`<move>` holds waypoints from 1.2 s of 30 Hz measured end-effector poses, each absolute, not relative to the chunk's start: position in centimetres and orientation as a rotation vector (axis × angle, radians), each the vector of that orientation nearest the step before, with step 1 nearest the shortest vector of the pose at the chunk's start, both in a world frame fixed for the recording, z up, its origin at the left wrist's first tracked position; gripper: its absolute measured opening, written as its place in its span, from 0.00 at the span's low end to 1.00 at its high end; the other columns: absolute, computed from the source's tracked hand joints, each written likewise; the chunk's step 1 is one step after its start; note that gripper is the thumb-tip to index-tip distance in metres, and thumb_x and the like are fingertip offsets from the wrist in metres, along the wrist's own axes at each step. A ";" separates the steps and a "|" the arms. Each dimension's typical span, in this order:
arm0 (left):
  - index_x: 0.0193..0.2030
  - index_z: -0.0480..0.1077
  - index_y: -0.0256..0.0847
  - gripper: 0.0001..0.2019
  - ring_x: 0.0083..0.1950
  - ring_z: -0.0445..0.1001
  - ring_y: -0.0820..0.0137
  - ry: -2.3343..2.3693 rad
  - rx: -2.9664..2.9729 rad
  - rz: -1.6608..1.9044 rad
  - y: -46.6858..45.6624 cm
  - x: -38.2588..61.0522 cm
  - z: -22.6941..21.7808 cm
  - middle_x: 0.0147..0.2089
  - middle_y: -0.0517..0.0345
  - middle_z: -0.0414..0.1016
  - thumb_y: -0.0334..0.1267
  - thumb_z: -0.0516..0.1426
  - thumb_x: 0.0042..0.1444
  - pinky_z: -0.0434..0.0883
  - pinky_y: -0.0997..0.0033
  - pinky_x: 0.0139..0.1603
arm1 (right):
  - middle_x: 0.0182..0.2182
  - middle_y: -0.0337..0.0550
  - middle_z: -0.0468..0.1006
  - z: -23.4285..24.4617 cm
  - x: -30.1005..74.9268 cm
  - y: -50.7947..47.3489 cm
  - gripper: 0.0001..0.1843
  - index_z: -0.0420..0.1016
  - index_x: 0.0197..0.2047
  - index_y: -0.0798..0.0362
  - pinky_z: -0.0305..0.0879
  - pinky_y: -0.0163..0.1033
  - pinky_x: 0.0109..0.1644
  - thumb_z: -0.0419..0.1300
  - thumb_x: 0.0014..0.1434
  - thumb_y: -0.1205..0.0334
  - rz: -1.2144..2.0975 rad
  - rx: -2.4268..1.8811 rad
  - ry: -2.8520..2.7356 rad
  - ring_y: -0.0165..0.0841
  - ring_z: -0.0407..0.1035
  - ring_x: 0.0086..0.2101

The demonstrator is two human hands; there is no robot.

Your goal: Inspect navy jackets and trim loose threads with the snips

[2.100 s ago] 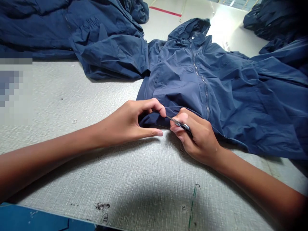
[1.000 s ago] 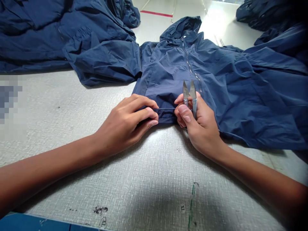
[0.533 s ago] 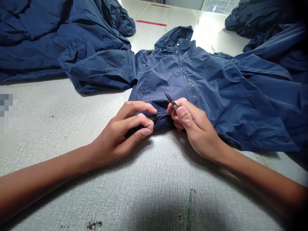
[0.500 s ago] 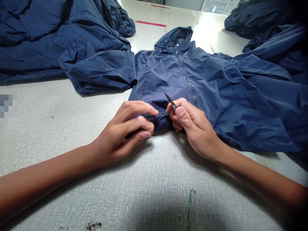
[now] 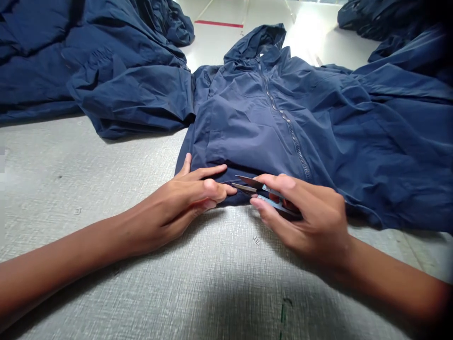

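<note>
Turned down from upright to nearly level, a pair of steel thread snips (image 5: 253, 188) is now pinched in the right hand (image 5: 307, 219) between thumb and fingers, with its narrow pointed blades slightly parted. Their tips lie just beside the left hand (image 5: 187, 193), by which the lower hem of a navy hooded nylon jacket (image 5: 255, 127) is pressed down with spread, flattened fingers, in a light open hold rather than a closed grip. That jacket is spread across a grey woven-textured tabletop (image 5: 106, 293), with its zipper (image 5: 288, 125) running up toward the hood. Further navy jackets (image 5: 106, 80) are heaped toward the tabletop's far left corner.
</note>
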State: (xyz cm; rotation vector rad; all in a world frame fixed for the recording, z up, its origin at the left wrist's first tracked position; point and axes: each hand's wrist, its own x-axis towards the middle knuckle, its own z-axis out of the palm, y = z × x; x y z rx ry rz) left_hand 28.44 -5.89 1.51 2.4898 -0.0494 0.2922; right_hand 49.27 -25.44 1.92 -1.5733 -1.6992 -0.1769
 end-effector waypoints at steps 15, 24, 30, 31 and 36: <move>0.68 0.70 0.56 0.20 0.80 0.59 0.55 -0.029 2.436 0.211 -5.7 28.4 3.1 0.71 0.58 0.75 0.33 0.51 0.75 0.40 0.29 0.81 | 0.31 0.42 0.85 2.1 49.9 -26.2 0.14 0.80 0.55 0.59 0.66 0.44 0.26 0.66 0.67 0.64 -0.451 -1.741 -1.909 0.33 0.75 0.24; 0.64 0.74 0.58 0.18 0.79 0.62 0.55 0.017 2.423 0.217 -5.7 28.3 3.2 0.69 0.62 0.77 0.35 0.51 0.75 0.44 0.30 0.81 | 0.29 0.45 0.83 2.0 50.1 -26.2 0.17 0.81 0.56 0.64 0.63 0.45 0.26 0.68 0.67 0.64 -0.474 -1.754 -1.983 0.33 0.74 0.24; 0.64 0.73 0.56 0.19 0.80 0.59 0.55 -0.023 2.417 0.192 -5.7 28.3 3.3 0.71 0.60 0.75 0.32 0.51 0.75 0.41 0.31 0.82 | 0.29 0.44 0.83 1.7 50.2 -26.3 0.17 0.79 0.58 0.61 0.64 0.45 0.26 0.67 0.68 0.65 -0.500 -1.708 -2.008 0.34 0.74 0.24; 0.66 0.72 0.55 0.20 0.80 0.59 0.55 -0.031 2.428 0.178 -5.6 28.3 3.4 0.72 0.59 0.74 0.31 0.50 0.75 0.40 0.31 0.82 | 0.29 0.43 0.83 1.7 50.2 -26.3 0.16 0.79 0.58 0.59 0.64 0.44 0.26 0.67 0.68 0.66 -0.503 -1.702 -2.006 0.34 0.73 0.24; 0.70 0.69 0.56 0.22 0.81 0.58 0.56 -0.042 2.436 0.161 -5.4 28.5 3.5 0.73 0.59 0.72 0.33 0.50 0.75 0.40 0.34 0.83 | 0.30 0.41 0.84 1.8 50.2 -26.3 0.14 0.79 0.57 0.56 0.65 0.43 0.26 0.66 0.69 0.66 -0.510 -1.704 -1.987 0.32 0.73 0.24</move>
